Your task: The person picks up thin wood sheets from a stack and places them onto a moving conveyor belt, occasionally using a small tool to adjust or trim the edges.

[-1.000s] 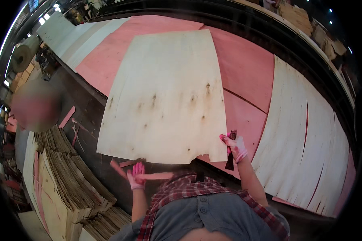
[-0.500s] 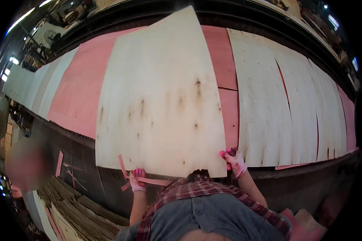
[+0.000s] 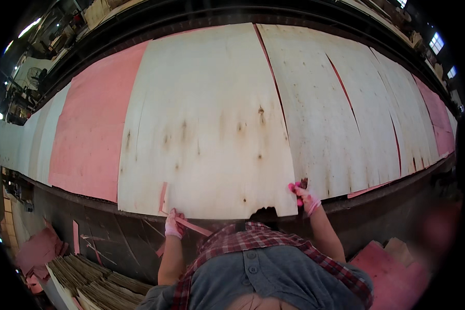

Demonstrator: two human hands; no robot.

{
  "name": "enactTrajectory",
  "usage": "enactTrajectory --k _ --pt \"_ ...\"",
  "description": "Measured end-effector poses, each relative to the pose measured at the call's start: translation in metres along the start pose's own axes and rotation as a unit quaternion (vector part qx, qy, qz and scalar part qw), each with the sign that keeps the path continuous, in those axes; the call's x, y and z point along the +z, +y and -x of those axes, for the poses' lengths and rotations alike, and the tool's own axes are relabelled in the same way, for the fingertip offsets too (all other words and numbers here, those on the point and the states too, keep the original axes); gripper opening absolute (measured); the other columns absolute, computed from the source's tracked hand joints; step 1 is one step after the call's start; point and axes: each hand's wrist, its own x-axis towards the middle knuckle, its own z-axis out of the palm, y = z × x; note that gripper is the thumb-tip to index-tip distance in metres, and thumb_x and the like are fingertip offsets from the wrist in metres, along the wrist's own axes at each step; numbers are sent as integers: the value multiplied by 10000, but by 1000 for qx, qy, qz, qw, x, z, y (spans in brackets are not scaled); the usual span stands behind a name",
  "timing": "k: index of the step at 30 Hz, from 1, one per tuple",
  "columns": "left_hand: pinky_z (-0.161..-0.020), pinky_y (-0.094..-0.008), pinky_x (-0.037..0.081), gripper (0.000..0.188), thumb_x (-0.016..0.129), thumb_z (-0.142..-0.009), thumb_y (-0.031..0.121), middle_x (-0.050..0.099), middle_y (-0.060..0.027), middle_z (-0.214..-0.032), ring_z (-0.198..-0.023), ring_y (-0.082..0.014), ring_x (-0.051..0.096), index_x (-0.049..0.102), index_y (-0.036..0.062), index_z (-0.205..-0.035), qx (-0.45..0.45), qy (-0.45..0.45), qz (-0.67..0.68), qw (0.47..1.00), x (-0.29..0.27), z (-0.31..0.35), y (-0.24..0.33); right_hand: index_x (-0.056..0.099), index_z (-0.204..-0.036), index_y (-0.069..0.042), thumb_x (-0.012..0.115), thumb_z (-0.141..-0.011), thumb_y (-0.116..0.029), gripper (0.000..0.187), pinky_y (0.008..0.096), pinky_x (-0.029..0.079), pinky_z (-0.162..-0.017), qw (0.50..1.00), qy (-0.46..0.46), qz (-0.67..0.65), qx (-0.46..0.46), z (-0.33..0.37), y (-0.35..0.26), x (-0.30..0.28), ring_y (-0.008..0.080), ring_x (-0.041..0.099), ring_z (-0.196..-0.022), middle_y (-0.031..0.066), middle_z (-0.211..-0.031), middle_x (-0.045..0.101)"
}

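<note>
A large pale wood veneer sheet (image 3: 201,119) with brown knots and a ragged notch in its near edge lies in front of me across the layer below. My left hand (image 3: 174,223), in a pink-stained white glove, is closed at the near edge, left of the notch. Thin pink veneer strips (image 3: 194,227) stick out from that hand. At the sheet's near right corner, my right hand (image 3: 305,198) pinches the side edge. A small dark brown scrap (image 3: 304,183) shows at its fingers; how it is held I cannot tell.
Pink veneer (image 3: 95,119) lies left of the sheet, and another pale, split veneer sheet (image 3: 320,108) lies to the right. Stacked brown veneer pieces (image 3: 88,281) stand at lower left. Pink sheets (image 3: 392,279) lie at lower right. A dark rail (image 3: 212,11) runs behind.
The veneer sheet's far end has come down flat. It now covers the pink gap and meets the pale sheet on the right. Both hands keep their hold.
</note>
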Motion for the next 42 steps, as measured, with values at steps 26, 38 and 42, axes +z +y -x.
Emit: enactTrajectory --k 26,38,42 --pt "-558 -365 510 215 679 -797 175 569 -31 -780 -672 -197 579 578 126 -981 73 32 -97 992 70 22 22 599 -955 -20 699 -754 -221 301 249 347 -391 994 59 60 69 -62 35 -44 91 445 -463 29 -729 586" --pt "-751 -459 530 343 504 -930 275 588 -146 -893 -762 -305 603 502 -1 -1133 -91 -34 -171 980 59 -11 21 616 -832 -67 715 -716 -239 229 290 342 -375 974 136 144 110 -80 45 -22 133 452 -422 20 -588 529" --pt "-769 -442 530 430 456 -944 341 623 -179 -1025 -897 -312 634 501 -32 -1152 -101 -79 -172 977 51 22 40 642 -900 -61 703 -756 -266 258 268 387 -404 963 263 26 46 -53 54 -29 106 519 -532 25 -769 635"
